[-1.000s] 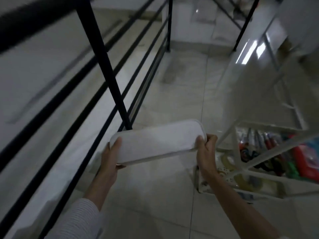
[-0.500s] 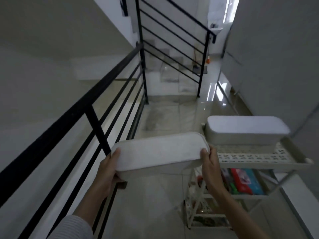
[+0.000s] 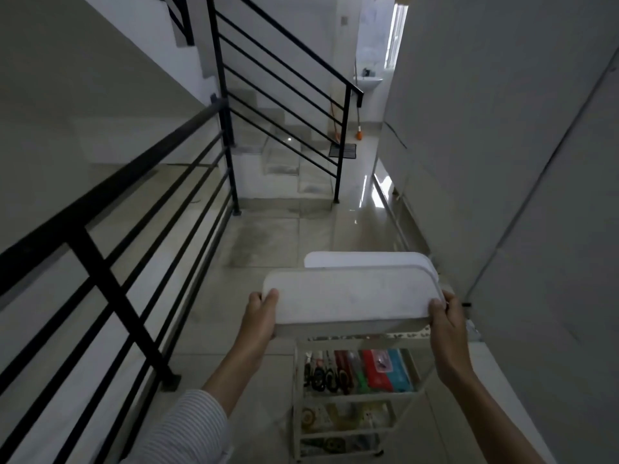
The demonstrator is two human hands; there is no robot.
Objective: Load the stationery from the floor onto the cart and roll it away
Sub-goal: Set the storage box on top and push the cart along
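I hold a long white lidded box (image 3: pixel 348 299) level over the top shelf of a white tiered cart (image 3: pixel 363 398). My left hand (image 3: pixel 259 316) grips its left end and my right hand (image 3: pixel 447 324) grips its right end. A second white box (image 3: pixel 365 260) lies on the cart's top shelf just behind the one I hold. The middle shelf carries scissors, markers and a red and blue packet (image 3: pixel 385 370). Tape rolls and small items lie on the lower shelves (image 3: pixel 338 418).
A black metal railing (image 3: pixel 110 259) runs along my left over a stairwell. A grey wall (image 3: pixel 519 162) stands close on the right of the cart. Ahead lie glossy floor tiles (image 3: pixel 355 226), steps with a second railing (image 3: pixel 291 78), a dark mat (image 3: pixel 342 150) and a washbasin.
My view has lifted from the floor to the corridor. Both hands have carried the white box up and to the right, from beside the cart to over its top shelf.
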